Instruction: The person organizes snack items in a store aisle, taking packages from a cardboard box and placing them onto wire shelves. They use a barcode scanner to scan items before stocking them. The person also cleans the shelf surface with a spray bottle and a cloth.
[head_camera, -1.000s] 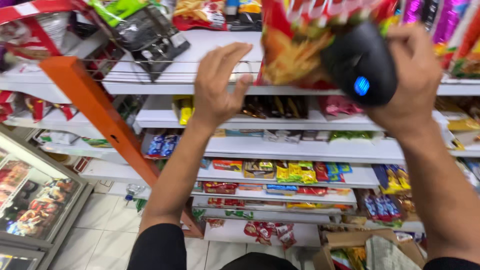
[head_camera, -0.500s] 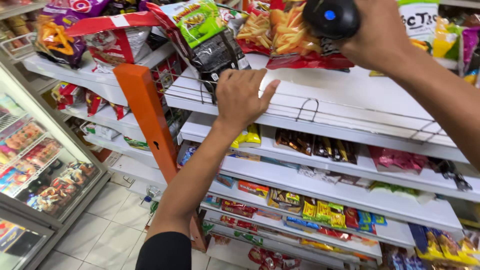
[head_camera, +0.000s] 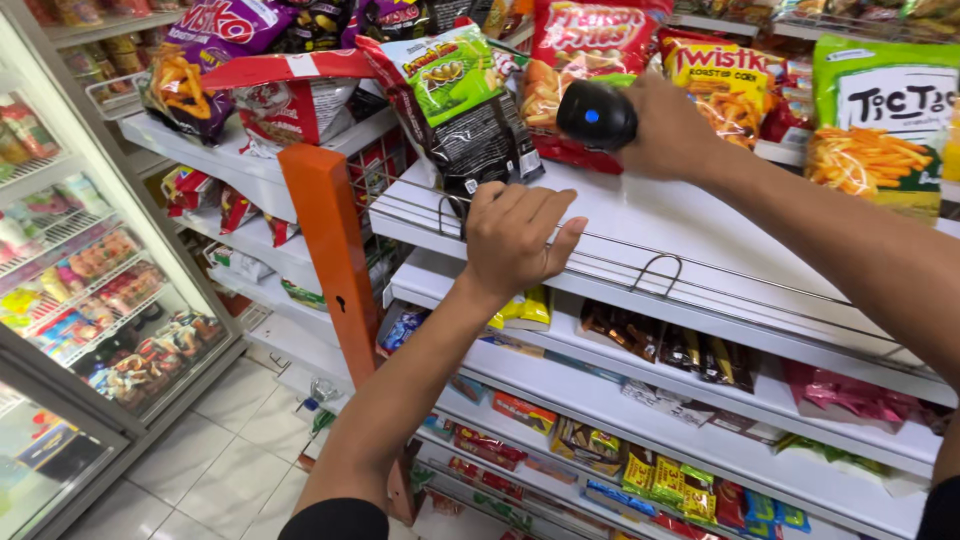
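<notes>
My left hand (head_camera: 515, 235) rests palm down on the front wire rail of a white shelf (head_camera: 690, 235), fingers curled over the edge and holding nothing. My right hand (head_camera: 672, 128) is raised over the same shelf and grips a black handheld scanner (head_camera: 596, 114) with a small blue light. The scanner faces a red snack bag of fries (head_camera: 585, 60) standing at the back of the shelf. A black and green snack bag (head_camera: 462, 95) leans just above my left hand.
An orange shelf upright (head_camera: 335, 260) stands left of my left arm. A glass-door cooler (head_camera: 70, 270) lines the left side. More snack bags (head_camera: 880, 120) fill the top shelf on the right. Lower shelves (head_camera: 640, 420) carry small sweets and bars. White tiled floor (head_camera: 210, 470) lies below.
The view has tilted and shifted. My left hand dropped from mid-air onto the shelf's front rail. My right hand with the scanner came down from the top of the view toward the red bag.
</notes>
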